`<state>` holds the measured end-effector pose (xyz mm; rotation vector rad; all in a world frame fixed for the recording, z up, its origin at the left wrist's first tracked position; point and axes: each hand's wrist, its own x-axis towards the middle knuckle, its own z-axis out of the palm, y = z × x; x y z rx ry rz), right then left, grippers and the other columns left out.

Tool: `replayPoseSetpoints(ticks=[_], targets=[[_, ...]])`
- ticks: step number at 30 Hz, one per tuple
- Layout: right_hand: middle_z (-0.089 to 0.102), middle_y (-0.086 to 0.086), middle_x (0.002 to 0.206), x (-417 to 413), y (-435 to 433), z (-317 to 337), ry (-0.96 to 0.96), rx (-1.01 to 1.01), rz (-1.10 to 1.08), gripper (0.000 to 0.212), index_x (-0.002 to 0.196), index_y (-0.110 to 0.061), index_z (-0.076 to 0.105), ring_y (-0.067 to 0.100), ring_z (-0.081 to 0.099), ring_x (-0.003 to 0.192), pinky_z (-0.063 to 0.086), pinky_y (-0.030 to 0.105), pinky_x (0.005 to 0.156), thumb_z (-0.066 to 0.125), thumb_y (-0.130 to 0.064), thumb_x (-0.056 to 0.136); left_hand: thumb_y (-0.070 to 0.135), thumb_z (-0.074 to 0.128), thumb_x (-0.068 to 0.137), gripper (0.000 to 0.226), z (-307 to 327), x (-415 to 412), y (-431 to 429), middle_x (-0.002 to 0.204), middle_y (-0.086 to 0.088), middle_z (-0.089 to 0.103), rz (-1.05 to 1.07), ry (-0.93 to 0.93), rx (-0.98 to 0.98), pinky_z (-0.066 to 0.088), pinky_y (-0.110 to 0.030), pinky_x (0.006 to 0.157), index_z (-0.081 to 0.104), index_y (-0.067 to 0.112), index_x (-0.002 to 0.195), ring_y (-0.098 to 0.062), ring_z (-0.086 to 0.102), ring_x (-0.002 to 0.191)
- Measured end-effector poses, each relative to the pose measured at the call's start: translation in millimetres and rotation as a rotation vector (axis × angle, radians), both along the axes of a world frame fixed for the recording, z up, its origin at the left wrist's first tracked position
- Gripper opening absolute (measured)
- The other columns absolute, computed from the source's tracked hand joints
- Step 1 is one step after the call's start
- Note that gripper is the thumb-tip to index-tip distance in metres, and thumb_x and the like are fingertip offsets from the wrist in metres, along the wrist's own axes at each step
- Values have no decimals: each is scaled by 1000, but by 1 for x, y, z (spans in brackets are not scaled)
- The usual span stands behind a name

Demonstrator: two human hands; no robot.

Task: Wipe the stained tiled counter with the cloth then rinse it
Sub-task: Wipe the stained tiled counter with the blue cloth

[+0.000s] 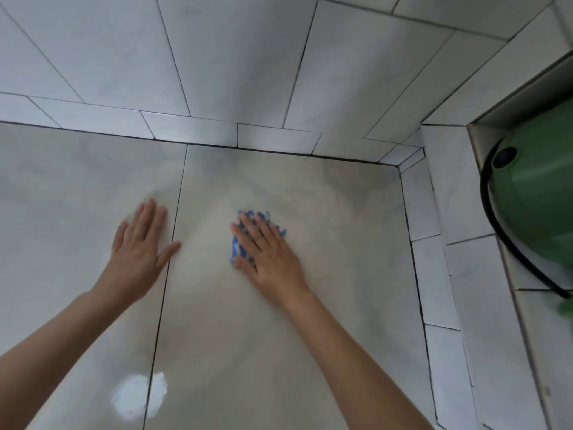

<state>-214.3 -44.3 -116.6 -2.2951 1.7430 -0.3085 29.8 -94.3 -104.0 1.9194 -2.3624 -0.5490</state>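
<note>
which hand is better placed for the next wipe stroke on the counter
Right. The right hand lies flat on the blue cloth, pressing it onto the tiled counter. The left hand rests bare on the tile, with no cloth under it.

Readable markings: none. You are looking at surfaces that are showing no legible text, label, brand, number or sign: the worktop (279, 336), the wall tiles (235, 57), the blue cloth (262, 216), and the green object (539, 193) at the right edge.
</note>
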Motion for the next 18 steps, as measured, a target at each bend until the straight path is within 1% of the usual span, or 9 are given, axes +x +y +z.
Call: replayPoseSetpoints(ticks=[1,2,4,6,9,12,15,18], targets=[[38,6,148,-20,0,-1,-6,10,-22,55,141,-15,41,24,29,139,15,34,115,35,-44,94,43,44,93,69,0,-1,-1,156,2,-1,-6,-4,4,-19,-11,103,13,16,148,-9,-3,142],[39,8,148,-43,-3,-2,-6,19,-87,56,141,-13,41,25,30,139,15,33,115,35,-44,94,46,42,94,69,-1,-1,-1,156,2,-1,-12,-5,8,-19,-12,104,12,16,149,-9,-3,142],[35,10,150,-95,-14,-2,3,26,-320,59,142,-11,39,27,27,140,14,33,115,31,-44,94,56,29,88,75,-1,-1,0,156,2,-1,-16,2,23,-19,-13,105,10,17,149,-7,-5,142],[28,10,153,-145,-25,4,-13,58,-580,60,144,-10,33,27,19,143,12,34,117,27,-44,95,62,16,82,81,-3,-1,0,155,5,-4,-16,5,28,-19,-14,105,7,18,149,-4,-9,141],[13,11,157,-186,-45,11,-42,107,-837,58,148,-6,18,25,6,145,4,37,119,29,-37,101,64,12,81,82,-5,0,0,155,6,-7,-19,6,27,-20,-15,106,5,19,149,-2,-13,140],[-1,10,159,-184,-72,9,-73,130,-1021,61,150,-5,2,22,-1,146,-5,34,117,24,-36,102,65,11,81,82,-7,0,1,155,8,-8,-14,12,32,-20,-15,107,2,19,149,-2,-15,140],[-6,11,158,-169,-99,10,-98,145,-1181,62,148,-3,-4,22,-7,146,-9,35,116,21,-36,102,65,10,81,83,-7,0,1,154,9,-11,-11,8,38,-20,-17,107,-2,18,148,-1,-18,139],[-7,13,158,-145,-115,11,-122,139,-1176,62,148,-1,-4,25,-8,146,-8,36,116,22,-34,102,64,11,82,82,-8,0,1,154,9,-11,-20,12,36,-19,-18,109,-3,18,148,-1,-19,139]])
